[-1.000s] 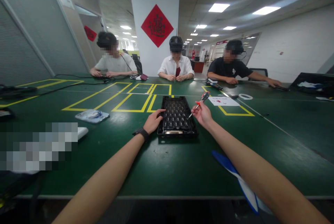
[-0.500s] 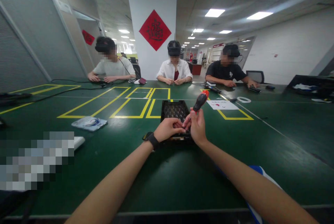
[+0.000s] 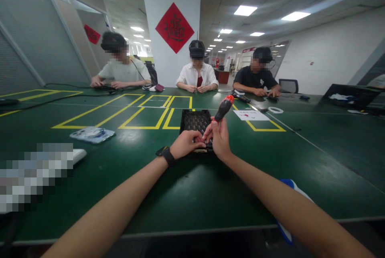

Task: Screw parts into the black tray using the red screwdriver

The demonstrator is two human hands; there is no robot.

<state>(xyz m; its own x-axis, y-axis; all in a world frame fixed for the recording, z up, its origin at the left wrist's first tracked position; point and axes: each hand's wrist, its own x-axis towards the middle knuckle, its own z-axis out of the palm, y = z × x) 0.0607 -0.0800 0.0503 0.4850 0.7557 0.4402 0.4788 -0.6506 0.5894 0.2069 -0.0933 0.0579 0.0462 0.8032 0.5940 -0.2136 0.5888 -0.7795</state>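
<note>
A black tray (image 3: 195, 118) with rows of small slots lies on the green table ahead of me. My right hand (image 3: 220, 140) is closed around a screwdriver (image 3: 223, 108) with a black and red handle, held nearly upright over the tray's near edge. My left hand (image 3: 185, 144), a black watch on its wrist, rests at the same near edge with its fingers curled and pinched toward the screwdriver's tip. What the left fingers pinch is hidden. The two hands touch each other.
Three people sit across the green table (image 3: 180, 194). Yellow tape rectangles (image 3: 141, 113) mark its surface. A clear bag (image 3: 92, 134) lies to the left, a white paper (image 3: 251, 115) and tape roll (image 3: 275, 110) to the right, and a blue-white object (image 3: 290, 186) under my right forearm.
My right hand swung the screwdriver from a slanted hold to the right of the tray to nearly upright over its near edge. My left hand moved in from the tray's left side to meet it.
</note>
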